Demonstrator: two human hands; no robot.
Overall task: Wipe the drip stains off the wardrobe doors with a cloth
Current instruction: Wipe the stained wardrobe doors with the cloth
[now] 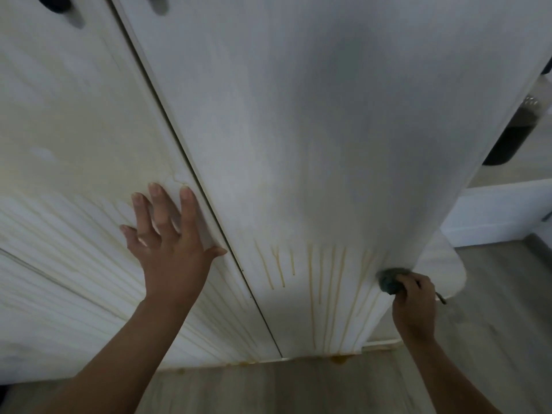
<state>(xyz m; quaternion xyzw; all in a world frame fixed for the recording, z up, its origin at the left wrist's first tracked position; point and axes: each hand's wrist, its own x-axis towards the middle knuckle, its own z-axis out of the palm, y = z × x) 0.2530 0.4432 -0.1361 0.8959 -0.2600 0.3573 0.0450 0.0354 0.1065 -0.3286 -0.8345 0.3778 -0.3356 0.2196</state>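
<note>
Head view looks down the front of a white wardrobe. The left hand (170, 249) lies flat on the left door (74, 130), fingers straight and spread, holding nothing, with its thumb near the seam between the doors. The right hand (415, 303) is curled around a dark teal cloth (389, 282), bunched and pressed against the lower right edge of the right door (298, 115). Yellow drip stains (312, 279) run down that door just left of the cloth, reaching the bottom edge. Fainter streaks cover the lower left door. Small orange puddles (339, 359) sit on the grey wood-look floor (298, 386) at the wardrobe's foot. Dark handles (59, 4) show at the top.
</note>
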